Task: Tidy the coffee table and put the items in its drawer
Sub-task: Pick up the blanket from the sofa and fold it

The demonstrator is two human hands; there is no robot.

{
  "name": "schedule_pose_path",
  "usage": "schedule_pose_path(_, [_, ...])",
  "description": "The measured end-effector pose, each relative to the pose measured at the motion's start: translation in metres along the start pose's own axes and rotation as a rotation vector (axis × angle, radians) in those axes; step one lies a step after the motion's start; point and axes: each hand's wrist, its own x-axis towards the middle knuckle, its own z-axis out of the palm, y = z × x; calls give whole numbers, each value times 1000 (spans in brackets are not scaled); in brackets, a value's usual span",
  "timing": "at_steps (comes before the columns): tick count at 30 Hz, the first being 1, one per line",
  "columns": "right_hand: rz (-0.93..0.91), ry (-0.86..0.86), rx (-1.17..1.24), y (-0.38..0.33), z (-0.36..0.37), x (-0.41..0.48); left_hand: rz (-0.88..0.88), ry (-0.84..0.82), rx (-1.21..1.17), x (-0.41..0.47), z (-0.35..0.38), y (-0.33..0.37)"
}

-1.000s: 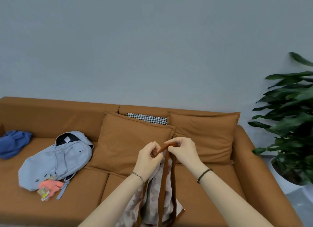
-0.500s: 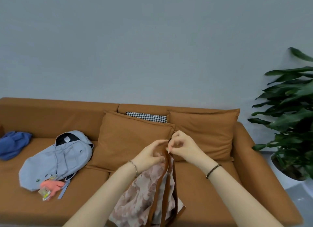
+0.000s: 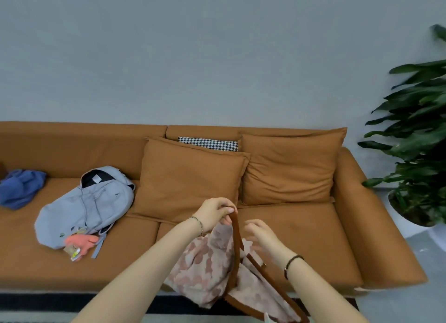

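A brown sofa [image 3: 301, 238] is sitting against a gray wall [image 3: 193, 57], with a backpack [image 3: 91, 202] lying at 9 o'clock and a plant [image 3: 417, 134] at 3. At 6, the left hand [image 3: 212, 214] is pinching the flowery bag [image 3: 205, 262] by its strap [image 3: 236, 240]. The right hand [image 3: 263, 236] is hovering beside it, fingers [image 3: 249, 225] loose and empty.

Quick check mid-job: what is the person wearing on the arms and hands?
Both forearms are bare, with no sleeves or gloves in view. By the left hand, the wrist carries a thin silvery bracelet; by the right hand, a dark bracelet.
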Motion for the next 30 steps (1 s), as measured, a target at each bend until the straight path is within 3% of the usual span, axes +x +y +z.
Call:
schedule_pose_path(3, [-139,-210,-67,1,6,0,73,84,-30,-1,-9,10])
schedule_pose_path(8, [-364,-49,-92,-21,31,10,192,208,-65,0,-32,38])
schedule_pose_path(13, [-258,-206,-165,2,65,20,383,442,-31,2,-82,82])
schedule_pose_path(17, [-100,-343,-189,20,60,22,516,790,-250,-5,-167,122])
schedule_pose_path(19, [-104,-285,-195,13,36,28,608,980,-301,-21,-209,132])
schedule_pose_path(21, [-196,-51,-168,-12,5,34,604,1045,-153,-33,-231,129])
schedule_pose_path(24, [-408,172,-184,-88,-28,18,517,875,-76,-37,-221,118])
schedule_pose_path(27, [-614,138,-357,-156,-31,-13,401,654,53,-37,-178,103])
schedule_pose_path(30, [-808,37,-595,-190,-14,-48,416,353,240,-34,-135,91])
